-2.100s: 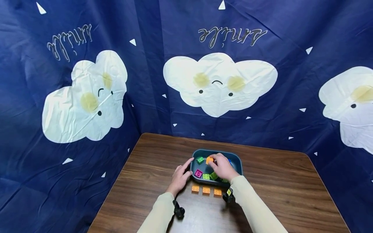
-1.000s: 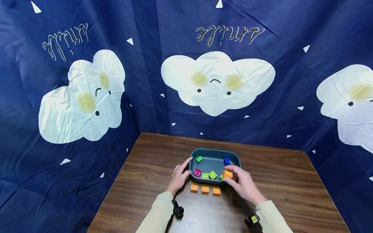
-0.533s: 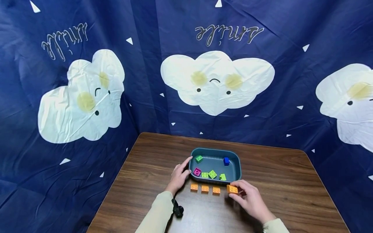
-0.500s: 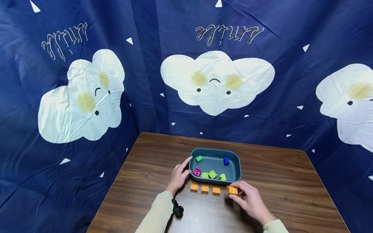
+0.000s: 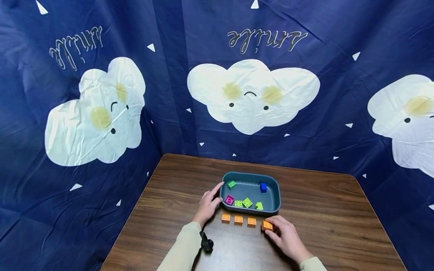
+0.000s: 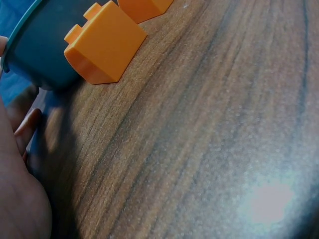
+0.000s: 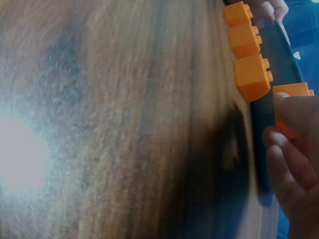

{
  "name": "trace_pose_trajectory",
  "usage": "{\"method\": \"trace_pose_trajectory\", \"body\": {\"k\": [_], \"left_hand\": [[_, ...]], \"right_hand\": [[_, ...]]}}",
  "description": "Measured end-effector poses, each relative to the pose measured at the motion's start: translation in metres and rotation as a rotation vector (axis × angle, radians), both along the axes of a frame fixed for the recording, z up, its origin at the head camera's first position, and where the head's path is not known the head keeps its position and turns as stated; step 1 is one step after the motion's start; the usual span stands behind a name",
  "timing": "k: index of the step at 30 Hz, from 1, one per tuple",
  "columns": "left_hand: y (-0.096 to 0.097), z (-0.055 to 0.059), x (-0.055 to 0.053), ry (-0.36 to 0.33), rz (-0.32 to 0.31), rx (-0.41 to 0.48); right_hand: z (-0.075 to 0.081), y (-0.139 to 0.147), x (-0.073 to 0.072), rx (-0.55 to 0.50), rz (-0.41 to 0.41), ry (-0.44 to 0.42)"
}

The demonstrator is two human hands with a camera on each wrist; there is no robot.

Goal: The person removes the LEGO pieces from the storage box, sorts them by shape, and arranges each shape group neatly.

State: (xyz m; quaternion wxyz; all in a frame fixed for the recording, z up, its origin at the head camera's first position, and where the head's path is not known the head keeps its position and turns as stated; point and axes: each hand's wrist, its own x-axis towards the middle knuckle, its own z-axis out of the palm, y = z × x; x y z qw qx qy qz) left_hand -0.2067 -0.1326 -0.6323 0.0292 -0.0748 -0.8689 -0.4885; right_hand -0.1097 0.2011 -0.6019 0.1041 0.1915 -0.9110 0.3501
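My right hand (image 5: 286, 235) pinches an orange toy brick (image 5: 266, 225) between thumb and fingers, at the right end of a row. Three more orange bricks stand spaced out on the table, the nearest one (image 5: 251, 221) just left of the held brick. In the right wrist view the held brick (image 7: 293, 89) is partly covered by the thumb. My left hand (image 5: 207, 207) touches the left rim of a dark teal tray (image 5: 251, 175) with its thumb and forefinger spread. Beside that hand, the left wrist view shows one orange brick (image 6: 105, 45) close up.
Inside the tray lie a green brick (image 5: 231, 184), a blue brick (image 5: 263, 187), a magenta brick (image 5: 229, 200) and several lime ones (image 5: 247, 203). The brown wooden table (image 5: 325, 210) ends at a dark blue cloth (image 5: 169, 113) printed with clouds.
My right hand has lifted the orange brick out of the tray and carried it toward me to the row's right end, most recently lower and slightly left. The left hand stays at the tray.
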Motion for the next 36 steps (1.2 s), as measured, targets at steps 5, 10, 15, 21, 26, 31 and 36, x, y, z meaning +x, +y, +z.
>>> {"method": "trace_pose_trajectory", "body": {"k": [5, 10, 15, 21, 26, 31, 36], "left_hand": [[0.0, 0.0, 0.001, 0.002, -0.002, -0.009], [0.0, 0.001, 0.001, 0.013, 0.0, -0.018], [0.0, 0.0, 0.001, 0.012, 0.002, -0.016], [-0.001, 0.0, 0.0, 0.005, -0.001, -0.023], [0.0, -0.001, -0.001, 0.014, 0.001, -0.029], [0.0, -0.002, -0.001, 0.013, 0.005, -0.02], [0.0, -0.002, -0.001, 0.006, 0.01, -0.025]], "right_hand": [[-0.01, 0.0, -0.005, 0.028, -0.028, 0.008], [-0.019, 0.001, -0.01, 0.029, -0.012, 0.08], [-0.025, 0.0, -0.013, 0.019, -0.022, 0.066], [-0.027, -0.002, -0.016, 0.012, -0.02, 0.08], [-0.026, -0.003, -0.016, 0.0, -0.018, 0.047], [-0.027, -0.002, -0.016, -0.006, -0.01, 0.043], [-0.029, -0.002, -0.017, -0.017, 0.007, 0.06]]}}
